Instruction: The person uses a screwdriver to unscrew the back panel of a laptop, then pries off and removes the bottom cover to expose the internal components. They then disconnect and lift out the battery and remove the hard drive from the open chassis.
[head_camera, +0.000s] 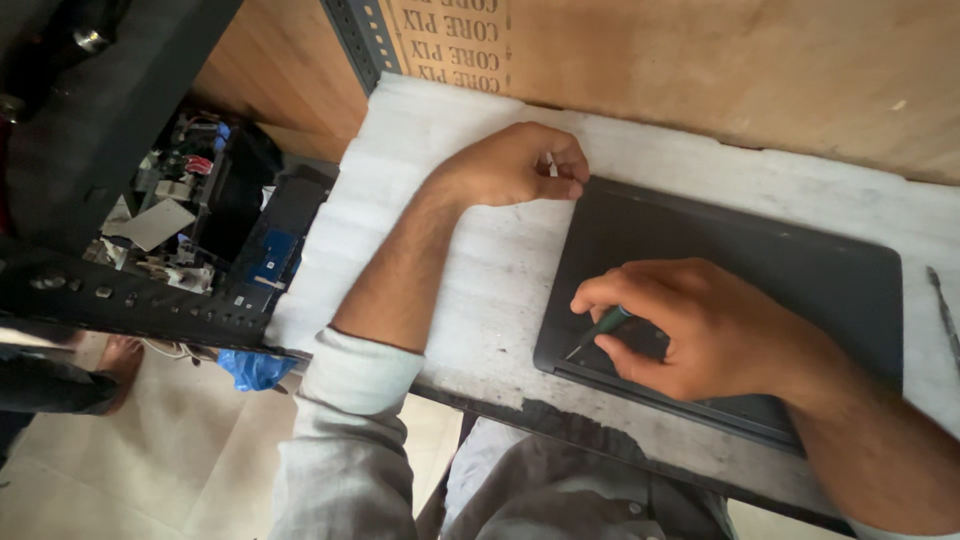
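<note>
White foam-padded bench (480, 290) | closed dark laptop (740, 270) flat, likely stiff, scratch-prone, best steadied by edges | left hand (515, 165) fisted at its corner | right hand (700, 325) pinches green-handled screwdriver (603, 328), tip at near edge

A white foam sheet (420, 200) covers the table (560, 425), and it looks dirty and grey in places. A brown wood board (720, 60) stands behind the table. A dark metal rack (120, 300) on the left holds old electronic parts (185, 215). The floor (170, 450) has pale tiles. Soft daylight falls on everything.
</note>
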